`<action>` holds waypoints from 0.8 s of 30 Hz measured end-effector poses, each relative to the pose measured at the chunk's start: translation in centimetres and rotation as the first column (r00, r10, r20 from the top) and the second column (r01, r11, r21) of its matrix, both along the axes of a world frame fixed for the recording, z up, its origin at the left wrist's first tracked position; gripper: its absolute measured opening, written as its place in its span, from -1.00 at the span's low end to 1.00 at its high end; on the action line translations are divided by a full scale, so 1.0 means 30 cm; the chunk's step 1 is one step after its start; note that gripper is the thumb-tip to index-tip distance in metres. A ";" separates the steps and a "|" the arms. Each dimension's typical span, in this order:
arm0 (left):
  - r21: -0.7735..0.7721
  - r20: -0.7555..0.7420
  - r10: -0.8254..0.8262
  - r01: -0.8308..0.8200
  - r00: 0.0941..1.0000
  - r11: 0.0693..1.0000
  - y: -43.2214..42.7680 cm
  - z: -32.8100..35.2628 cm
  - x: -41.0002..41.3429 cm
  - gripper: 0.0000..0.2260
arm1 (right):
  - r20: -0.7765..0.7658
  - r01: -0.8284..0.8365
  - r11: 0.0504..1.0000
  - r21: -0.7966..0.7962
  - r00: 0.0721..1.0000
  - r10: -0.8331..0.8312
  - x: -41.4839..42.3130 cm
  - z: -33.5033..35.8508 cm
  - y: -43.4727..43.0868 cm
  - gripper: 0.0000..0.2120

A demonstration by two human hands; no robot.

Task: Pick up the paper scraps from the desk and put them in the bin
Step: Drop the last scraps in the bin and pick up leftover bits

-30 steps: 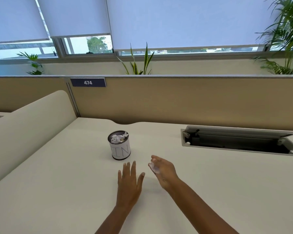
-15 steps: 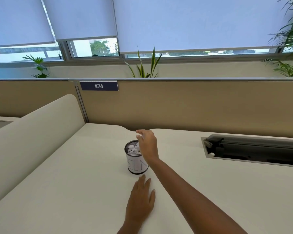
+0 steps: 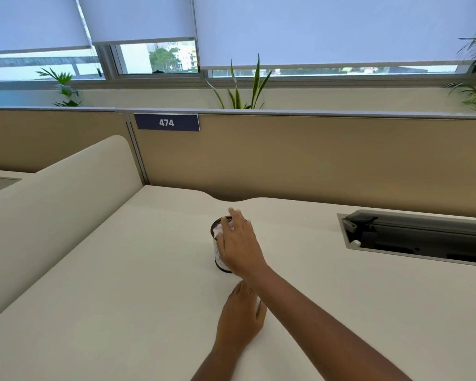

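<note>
A small round mesh bin (image 3: 217, 235) with a white label stands on the cream desk (image 3: 121, 284), near its middle. White crumpled paper scraps (image 3: 218, 231) show inside its rim. My right hand (image 3: 238, 243) hovers over the bin's mouth with fingers spread and covers most of it; I see no scrap held in the fingers. My left hand (image 3: 241, 317) lies flat on the desk just in front of the bin, palm down, holding nothing. I see no loose scraps on the desk.
A tan partition (image 3: 313, 160) with a blue "474" sign (image 3: 166, 122) closes the desk's far side. A curved cream divider (image 3: 52, 204) rises on the left. An open cable tray (image 3: 418, 237) is sunk into the desk at right. Plants stand behind the partition.
My right hand carried a white scrap from the desk up to the bin and now spreads open over its mouth. My left hand stayed flat. The view shifted left and upward.
</note>
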State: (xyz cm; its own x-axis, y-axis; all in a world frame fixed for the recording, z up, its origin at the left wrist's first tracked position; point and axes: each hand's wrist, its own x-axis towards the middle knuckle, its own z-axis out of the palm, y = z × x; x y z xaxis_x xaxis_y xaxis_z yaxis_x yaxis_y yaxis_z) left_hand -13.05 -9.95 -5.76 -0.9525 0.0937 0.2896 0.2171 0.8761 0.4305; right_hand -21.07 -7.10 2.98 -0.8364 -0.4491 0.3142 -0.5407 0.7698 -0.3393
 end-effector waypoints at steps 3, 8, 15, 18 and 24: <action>-0.012 -0.065 -0.004 0.003 0.998 1.000 -0.003 -0.008 0.001 -0.64 | -0.051 0.029 0.995 -0.098 0.998 -0.034 0.018 -0.007 0.017 -0.65; 0.026 0.022 0.022 -0.023 1.000 0.999 0.001 -0.003 -0.004 -0.60 | -0.061 0.027 0.999 -0.034 0.998 -0.029 0.012 -0.001 0.029 -0.65; -0.044 0.042 0.016 -0.015 0.999 0.999 -0.005 -0.033 -0.021 -0.59 | -0.079 -0.050 0.995 0.090 0.995 0.057 -0.012 0.035 0.032 -0.76; -0.052 0.036 0.016 -0.014 0.999 0.999 -0.010 -0.044 -0.025 -0.58 | -0.057 -0.066 0.978 0.199 0.995 0.079 -0.025 0.035 0.036 -0.81; -0.042 0.021 0.003 -0.002 1.000 0.999 -0.004 -0.034 -0.019 -0.58 | -0.045 -0.059 0.945 0.321 0.996 0.077 -0.052 0.060 0.017 -0.72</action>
State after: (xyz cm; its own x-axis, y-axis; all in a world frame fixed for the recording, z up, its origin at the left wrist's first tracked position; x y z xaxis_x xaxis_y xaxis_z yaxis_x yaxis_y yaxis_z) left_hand -13.61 -10.06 -6.76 -0.9585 0.1030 0.2657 0.2062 0.8942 0.3973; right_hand -22.63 -6.59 4.79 -0.7855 -0.5888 0.1906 -0.6066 0.7935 -0.0490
